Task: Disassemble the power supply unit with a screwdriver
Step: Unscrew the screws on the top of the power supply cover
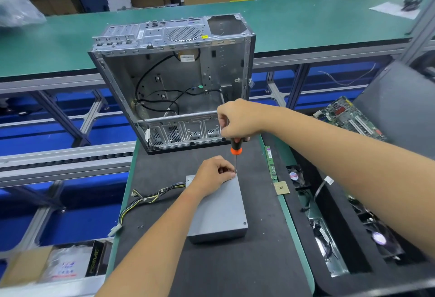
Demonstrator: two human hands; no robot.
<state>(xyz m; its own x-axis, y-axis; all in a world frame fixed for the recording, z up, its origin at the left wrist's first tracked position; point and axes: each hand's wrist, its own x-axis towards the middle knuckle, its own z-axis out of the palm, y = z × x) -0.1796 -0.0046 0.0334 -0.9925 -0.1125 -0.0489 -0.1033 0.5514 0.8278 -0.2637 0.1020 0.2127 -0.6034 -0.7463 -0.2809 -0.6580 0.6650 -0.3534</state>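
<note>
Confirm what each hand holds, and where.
Right hand grips the screwdriver by the top of its handle. Left hand pinches the shaft near its tip, over the power supply unit.

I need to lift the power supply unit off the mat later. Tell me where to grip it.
Grip the power supply unit across its long side walls, coming from above at the near end. It lies flat; the cable bundle leaves its far left corner.

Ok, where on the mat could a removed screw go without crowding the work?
Bare black mat lies in front of the power supply unit, and between it and the computer case. Left is crowded by the cable bundle; the right edge holds a memory stick and chip.
</note>
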